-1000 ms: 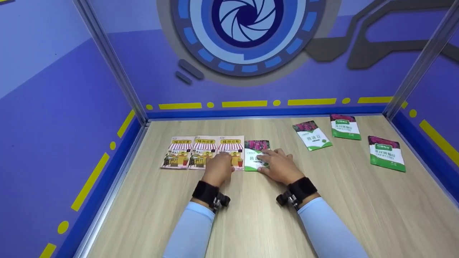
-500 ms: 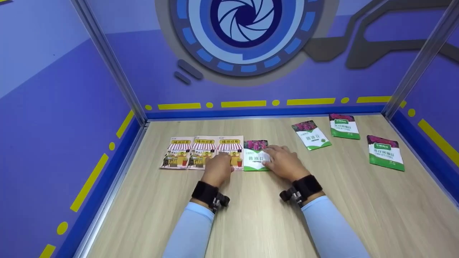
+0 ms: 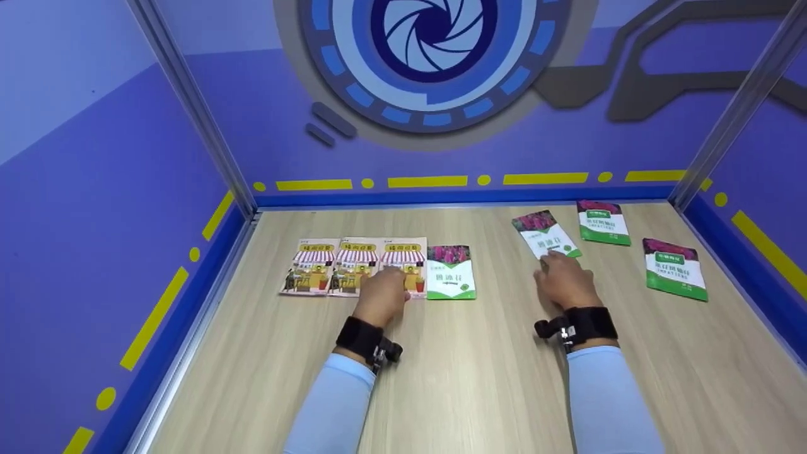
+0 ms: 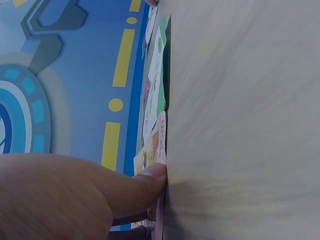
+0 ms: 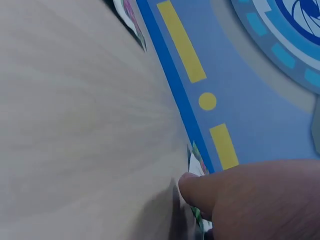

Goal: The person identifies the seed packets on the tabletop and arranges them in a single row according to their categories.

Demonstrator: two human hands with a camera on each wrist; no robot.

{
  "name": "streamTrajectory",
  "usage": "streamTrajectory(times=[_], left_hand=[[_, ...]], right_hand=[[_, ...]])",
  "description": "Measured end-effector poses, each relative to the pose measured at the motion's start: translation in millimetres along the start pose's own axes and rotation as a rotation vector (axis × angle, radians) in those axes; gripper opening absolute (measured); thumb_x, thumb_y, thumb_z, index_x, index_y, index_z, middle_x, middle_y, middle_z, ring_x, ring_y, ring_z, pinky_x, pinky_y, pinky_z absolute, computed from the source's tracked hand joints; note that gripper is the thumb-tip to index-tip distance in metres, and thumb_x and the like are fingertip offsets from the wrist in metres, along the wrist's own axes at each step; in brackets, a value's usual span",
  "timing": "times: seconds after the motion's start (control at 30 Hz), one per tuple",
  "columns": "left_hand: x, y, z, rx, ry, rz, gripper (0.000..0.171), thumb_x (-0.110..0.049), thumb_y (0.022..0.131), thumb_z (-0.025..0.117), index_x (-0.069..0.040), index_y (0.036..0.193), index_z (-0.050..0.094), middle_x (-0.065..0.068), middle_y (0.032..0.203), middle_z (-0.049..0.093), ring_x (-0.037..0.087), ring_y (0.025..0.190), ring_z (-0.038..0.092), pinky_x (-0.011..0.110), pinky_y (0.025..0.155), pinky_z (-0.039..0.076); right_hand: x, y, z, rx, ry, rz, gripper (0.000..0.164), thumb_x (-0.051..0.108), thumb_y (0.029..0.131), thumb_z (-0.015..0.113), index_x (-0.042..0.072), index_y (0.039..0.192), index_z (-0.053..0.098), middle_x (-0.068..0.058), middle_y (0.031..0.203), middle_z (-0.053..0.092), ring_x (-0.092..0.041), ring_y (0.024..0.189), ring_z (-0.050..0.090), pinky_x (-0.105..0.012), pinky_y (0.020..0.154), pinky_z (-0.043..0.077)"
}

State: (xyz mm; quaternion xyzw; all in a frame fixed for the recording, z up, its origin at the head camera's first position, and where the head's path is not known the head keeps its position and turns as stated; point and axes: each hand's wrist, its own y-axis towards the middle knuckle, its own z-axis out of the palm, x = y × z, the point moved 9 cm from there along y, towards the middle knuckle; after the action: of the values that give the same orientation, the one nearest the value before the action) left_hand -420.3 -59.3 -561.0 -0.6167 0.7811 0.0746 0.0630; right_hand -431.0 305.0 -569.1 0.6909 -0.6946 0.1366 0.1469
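On the table (image 3: 466, 378), left grip (image 3: 383, 293) touches a pink packet (image 3: 408, 257), right grip (image 3: 568, 280) a green packet (image 3: 544, 234), both half-curled, any pinch unclear

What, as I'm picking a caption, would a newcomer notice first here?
Probably the big shutter-like emblem on the wall behind the table. Next come three pink packets in a row left of centre, the left hand resting on the rightmost, with a green-and-white packet beside it. Further right, the right hand is at the lower edge of a slanted flower packet.
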Motion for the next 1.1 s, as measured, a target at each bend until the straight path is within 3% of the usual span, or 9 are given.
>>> streamTrajectory(times=[0.17,0.3,0.4,0.6,0.77,0.97,1.1], left_hand=[[2.7,0.6,1.9,0.02,-0.003,-0.01,0.025,-0.029,0.09,0.08,-0.014,0.108,0.075,0.008,0.113,0.073,0.031,0.105,0.068,0.069,0.107,0.036],[2.8,0.3,3.1,0.025,-0.007,-0.007,0.028,-0.03,0.09,0.08,-0.013,0.112,0.075,0.009,0.116,0.072,0.031,0.106,0.068,0.069,0.106,0.037],[1.6,-0.1,2.6,0.019,-0.006,-0.002,0.028,-0.03,0.09,0.08,-0.013,0.112,0.075,0.009,0.117,0.072,0.031,0.106,0.068,0.069,0.105,0.037],[-2.3,-0.8,-0.4,-0.006,0.001,0.017,0.024,-0.028,0.089,0.081,-0.014,0.107,0.076,0.008,0.112,0.073,0.03,0.101,0.069,0.07,0.102,0.04],[-3.0,-0.6,-0.9,-0.01,0.015,0.018,0.026,-0.029,0.089,0.081,-0.013,0.108,0.076,0.008,0.113,0.073,0.03,0.102,0.069,0.069,0.102,0.041],[-2.5,0.2,0.3,-0.002,0.012,0.015,0.023,-0.029,0.09,0.08,-0.013,0.106,0.075,0.008,0.115,0.073,0.03,0.103,0.069,0.07,0.104,0.039],[-1.5,0.8,0.7,0.003,0.007,0.008,0.025,-0.029,0.09,0.08,-0.013,0.107,0.075,0.009,0.116,0.073,0.031,0.104,0.069,0.07,0.105,0.038]], right_hand=[[1,-1,-4,-0.025,0.034,-0.017,0.028,0.019,0.101,0.062,0.006,0.124,0.072,-0.021,0.131,0.063,-0.049,0.124,0.053,-0.083,0.093,0.032],[6,-1,-6,-0.049,0.037,-0.035,0.018,0.017,0.097,0.069,0.009,0.111,0.077,-0.019,0.117,0.068,-0.047,0.115,0.058,-0.081,0.091,0.035],[4,-1,-10,-0.081,0.036,-0.022,0.02,0.019,0.097,0.071,0.008,0.112,0.076,-0.022,0.124,0.064,-0.047,0.119,0.055,-0.08,0.091,0.036],[-5,-2,-9,-0.043,0.06,0.011,0.039,0.018,0.1,0.065,0.008,0.138,0.064,-0.024,0.157,0.042,-0.05,0.144,0.037,-0.082,0.103,0.026],[-4,-3,-1,0.041,0.046,0.012,0.049,0.024,0.099,0.068,0.01,0.146,0.059,-0.027,0.154,0.044,-0.05,0.143,0.039,-0.085,0.103,0.021],[13,-2,7,0.096,0.014,-0.022,0.063,0.04,0.094,0.074,0.012,0.148,0.056,-0.034,0.161,0.027,-0.052,0.149,0.024,-0.087,0.105,0.01],[28,-2,13,0.096,0.033,-0.075,0.063,0.04,0.093,0.075,0.009,0.146,0.058,-0.031,0.161,0.032,-0.05,0.147,0.031,-0.075,0.113,0.023]])
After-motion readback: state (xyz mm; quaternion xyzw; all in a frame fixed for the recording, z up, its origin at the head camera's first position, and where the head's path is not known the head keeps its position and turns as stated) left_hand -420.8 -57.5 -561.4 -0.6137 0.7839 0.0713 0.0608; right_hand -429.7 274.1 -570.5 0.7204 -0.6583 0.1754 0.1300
